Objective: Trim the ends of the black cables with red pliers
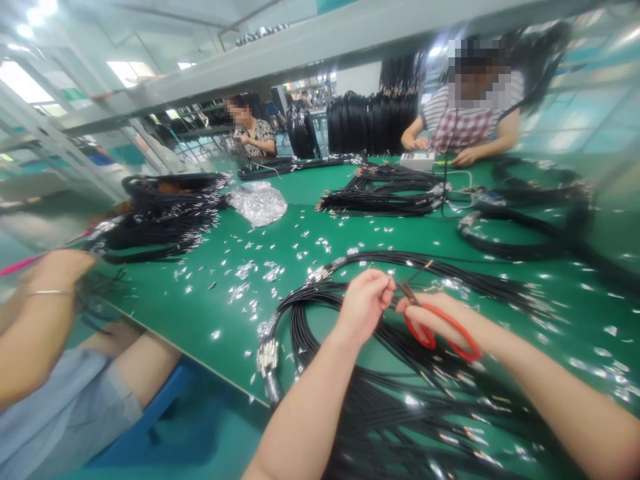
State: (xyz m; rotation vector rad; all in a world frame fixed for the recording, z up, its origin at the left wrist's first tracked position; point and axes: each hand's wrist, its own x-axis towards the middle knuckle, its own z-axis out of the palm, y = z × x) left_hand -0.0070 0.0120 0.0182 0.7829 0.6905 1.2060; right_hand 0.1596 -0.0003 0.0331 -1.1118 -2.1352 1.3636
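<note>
My left hand [366,303] is closed in a pinch over the table; what its fingertips hold is too small to make out. Just right of it, my right hand [435,308] grips scissors [474,341] with red handles, their dark blades pointing toward the left fingertips. Beneath both hands lies a curved bundle of black cables [305,313], its loose ends fanning toward the lower right. Silvery connectors [268,357] sit grouped at the bundle's left bend. Another row of black cables [400,259] runs behind my hands.
Scraps of silver foil [240,291] litter the green table [165,293]. A clear plastic bag [260,203] and cable piles [165,213] lie at the back left; more coils [510,233] lie right. A co-worker's arm [45,320] reaches in from the left. Two people work across the table.
</note>
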